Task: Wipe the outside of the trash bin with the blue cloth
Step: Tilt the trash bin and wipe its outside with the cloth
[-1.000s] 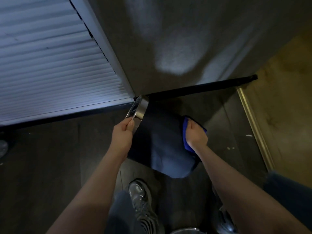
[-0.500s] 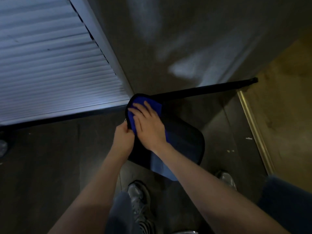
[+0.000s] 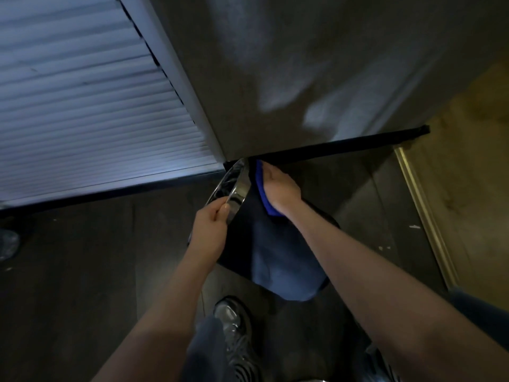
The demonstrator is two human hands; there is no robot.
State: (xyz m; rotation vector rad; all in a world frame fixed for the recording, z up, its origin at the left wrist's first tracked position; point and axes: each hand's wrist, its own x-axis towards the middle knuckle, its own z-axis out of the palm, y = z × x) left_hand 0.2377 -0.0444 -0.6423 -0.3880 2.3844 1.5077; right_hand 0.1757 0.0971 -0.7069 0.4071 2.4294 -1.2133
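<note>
A dark trash bin (image 3: 278,260) lies tilted on its side on the dark floor, its shiny chrome rim (image 3: 234,186) pointing toward the wall corner. My left hand (image 3: 210,230) grips that rim at its lower edge. My right hand (image 3: 281,188) presses the blue cloth (image 3: 263,194) flat against the bin's side, just below the rim. Only a strip of cloth shows at the left of the hand; the rest is under my palm.
A grey wall (image 3: 303,78) and its black baseboard (image 3: 330,150) stand right behind the bin. A white louvered door (image 3: 82,106) is at left. My shoe (image 3: 234,321) is just below the bin. A metal threshold strip (image 3: 421,205) runs at right.
My right hand with the cloth slid off the bin's rim end and onto the side just below it. The chrome rim shows again. The left hand kept its grip.
</note>
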